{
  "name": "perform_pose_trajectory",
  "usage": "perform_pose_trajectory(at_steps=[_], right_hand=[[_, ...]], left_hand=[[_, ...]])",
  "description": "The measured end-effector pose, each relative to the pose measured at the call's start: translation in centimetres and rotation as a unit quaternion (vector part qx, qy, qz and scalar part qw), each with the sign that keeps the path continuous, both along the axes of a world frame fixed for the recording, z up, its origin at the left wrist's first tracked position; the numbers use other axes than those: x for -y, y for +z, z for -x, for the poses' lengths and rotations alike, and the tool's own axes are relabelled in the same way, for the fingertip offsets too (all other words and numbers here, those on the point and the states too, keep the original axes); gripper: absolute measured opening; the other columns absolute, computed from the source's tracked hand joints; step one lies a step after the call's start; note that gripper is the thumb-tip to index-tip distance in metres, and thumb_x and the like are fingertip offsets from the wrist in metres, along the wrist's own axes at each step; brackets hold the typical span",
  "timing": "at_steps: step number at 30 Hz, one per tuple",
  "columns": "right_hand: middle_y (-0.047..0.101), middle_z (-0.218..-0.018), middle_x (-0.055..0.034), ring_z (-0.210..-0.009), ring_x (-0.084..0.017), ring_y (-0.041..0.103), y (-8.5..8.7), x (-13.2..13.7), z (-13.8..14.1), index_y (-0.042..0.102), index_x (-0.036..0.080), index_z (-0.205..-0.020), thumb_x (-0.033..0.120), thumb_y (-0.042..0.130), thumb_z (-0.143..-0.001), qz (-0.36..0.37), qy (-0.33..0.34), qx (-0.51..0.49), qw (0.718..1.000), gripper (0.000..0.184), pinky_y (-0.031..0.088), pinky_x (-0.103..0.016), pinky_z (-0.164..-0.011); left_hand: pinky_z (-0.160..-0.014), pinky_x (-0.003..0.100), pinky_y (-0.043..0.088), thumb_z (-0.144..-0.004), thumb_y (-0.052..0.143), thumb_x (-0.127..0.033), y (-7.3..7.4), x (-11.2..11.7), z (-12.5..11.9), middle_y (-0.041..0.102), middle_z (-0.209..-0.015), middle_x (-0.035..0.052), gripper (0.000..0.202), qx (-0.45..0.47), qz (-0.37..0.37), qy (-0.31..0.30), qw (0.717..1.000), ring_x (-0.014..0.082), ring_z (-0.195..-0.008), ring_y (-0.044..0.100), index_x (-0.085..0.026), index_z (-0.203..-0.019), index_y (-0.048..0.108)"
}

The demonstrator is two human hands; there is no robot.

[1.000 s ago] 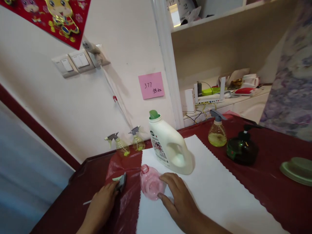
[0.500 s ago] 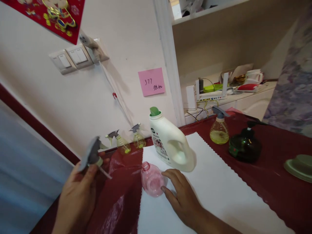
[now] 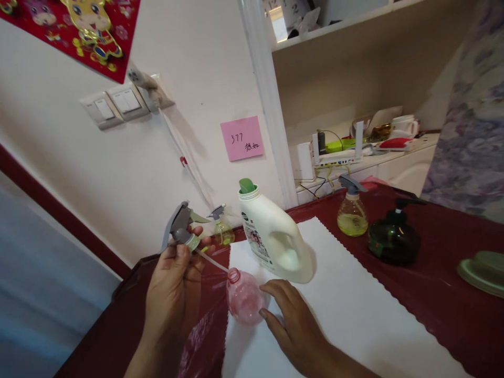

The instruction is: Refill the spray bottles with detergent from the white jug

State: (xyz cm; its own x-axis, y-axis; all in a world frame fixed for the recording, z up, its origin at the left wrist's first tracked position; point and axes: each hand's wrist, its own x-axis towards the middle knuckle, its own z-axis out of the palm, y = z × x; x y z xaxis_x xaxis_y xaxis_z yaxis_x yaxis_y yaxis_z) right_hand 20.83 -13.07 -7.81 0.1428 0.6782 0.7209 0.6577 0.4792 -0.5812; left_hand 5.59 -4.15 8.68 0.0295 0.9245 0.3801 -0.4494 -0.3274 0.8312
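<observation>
The small pink bottle (image 3: pixel 244 297) stands tilted at the near left edge of the white scalloped mat (image 3: pixel 354 299), its open neck pointing up and to the left, right where the mat meets the shiny red plastic sheet (image 3: pixel 202 336). The thin dip tube of a grey spray head (image 3: pixel 179 228) reaches down to that neck, its tip at the rim or just inside it; which one is hard to tell. Just behind the bottle sits a big white detergent jug (image 3: pixel 273 236) with a green cap, handle facing the front, close enough to crowd the space beyond the bottle. Against the wall behind the spray head a small yellowish spray bottle (image 3: pixel 220 228) is partly hidden by the fingers. Further right on the dark red table (image 3: pixel 444 304) stand another yellow spray bottle (image 3: pixel 352 212), a dark green pump bottle (image 3: pixel 391 239) and a pale green lid (image 3: pixel 482 270) near the edge, all well apart from the hands. A pink sticky note (image 3: pixel 242 138) hangs on the wall above. The left hand (image 3: pixel 173 294) is raised off the table, wrist upright, fingers and thumb pinched round the collar of the spray head. The right hand (image 3: pixel 293 320) lies low on the mat, palm down, fingers loosely spread with the tips touching the bottle's right side, steadying it without closing around it.
</observation>
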Motion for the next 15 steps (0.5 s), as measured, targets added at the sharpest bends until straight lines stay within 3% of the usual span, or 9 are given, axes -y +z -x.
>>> perform_pose_trajectory(at_steps=[9, 12, 15], right_hand=[[0.068, -0.115, -0.0061, -0.102, -0.026, 0.068, 0.3, 0.2, 0.1, 0.050, 0.028, -0.128, 0.014, 0.055, -0.097, 0.021, 0.005, -0.002, 1.000, 0.034, 0.062, -0.044, -0.084], [0.069, -0.116, -0.0073, -0.103, -0.026, 0.069, 0.2, 0.2, 0.0, 0.051, 0.027, -0.128, 0.013, 0.055, -0.096, 0.024, 0.001, -0.001, 1.000, 0.035, 0.062, -0.044, -0.085], [0.069, -0.125, -0.0103, -0.111, -0.028, 0.069, -0.3, 0.0, 0.2, 0.050, 0.025, -0.135, 0.013, 0.060, -0.093, 0.044, 0.002, 0.006, 0.999, 0.045, 0.062, -0.047, -0.092]], left_hand=[[-0.086, 0.031, 0.065, -0.074, 0.092, -0.040, -1.1, 0.8, -1.2, 0.079, -0.106, 0.0054, 0.036, -0.020, 0.030, -0.017, 0.999, 0.0201, -0.094, 0.076, -0.022, -0.102, 0.078], [-0.088, 0.026, 0.062, -0.068, 0.096, -0.040, -3.1, 0.5, -1.1, 0.080, -0.101, 0.0033, 0.041, -0.030, 0.053, -0.004, 0.998, 0.0191, -0.099, 0.075, -0.023, -0.102, 0.079], [-0.080, 0.021, 0.059, -0.071, 0.094, -0.040, -6.1, 0.2, -0.5, 0.079, -0.101, 0.0019, 0.044, -0.066, 0.099, -0.018, 0.993, 0.0153, -0.091, 0.073, -0.025, -0.109, 0.078]])
